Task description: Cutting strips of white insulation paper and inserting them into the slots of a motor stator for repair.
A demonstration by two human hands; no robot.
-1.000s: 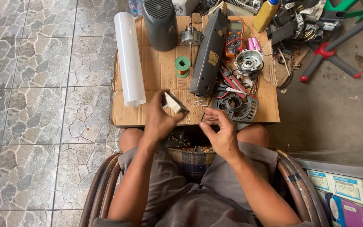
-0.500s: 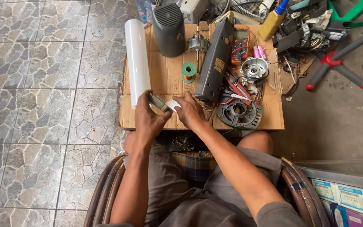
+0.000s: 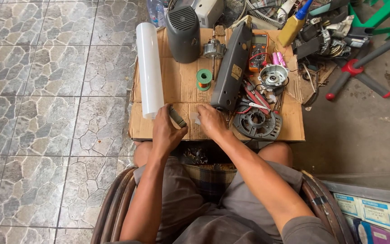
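Seated person, head view looking down at a flattened cardboard sheet (image 3: 181,86) laid on a stone-tile floor, knees at its near edge

White tube (image 3: 149,70) lies along the cardboard's left edge, running far to near, its near end just beside the left hand

Left hand (image 3: 167,131) at the near edge, left of centre, fingers curled around a small flat dark piece (image 3: 177,116) that sticks out tilted between thumb and fingers; grasping it

Dark grey vented housing (image 3: 183,34) stands upright at the far edge, left of centre

Small green spool of copper wire (image 3: 204,79) sits mid-cardboard, apart from both hands

Right hand (image 3: 211,121) at the near edge, centre, palm down with fingers bent onto the cardboard, a small pale scrap (image 3: 197,120) under or against the fingertips; cannot tell if it pinches it or just presses on it

Long dark grey bar-shaped casing (image 3: 232,68) lies diagonally from far edge toward the right hand, its near end just beside the knuckles

Small metal motor part (image 3: 214,49) between vented housing and casing, near the far edge

Round dark motor ring (image 3: 257,122) at the near right corner area, just right of the right hand

Orange multimeter (image 3: 259,50) and a round silver motor cap (image 3: 272,74) toward the far right of the cardboard, red-handled tools (image 3: 253,96) between them and the ring

Yellow bottle with blue tip (image 3: 293,25) past the far right corner among a pile of clutter
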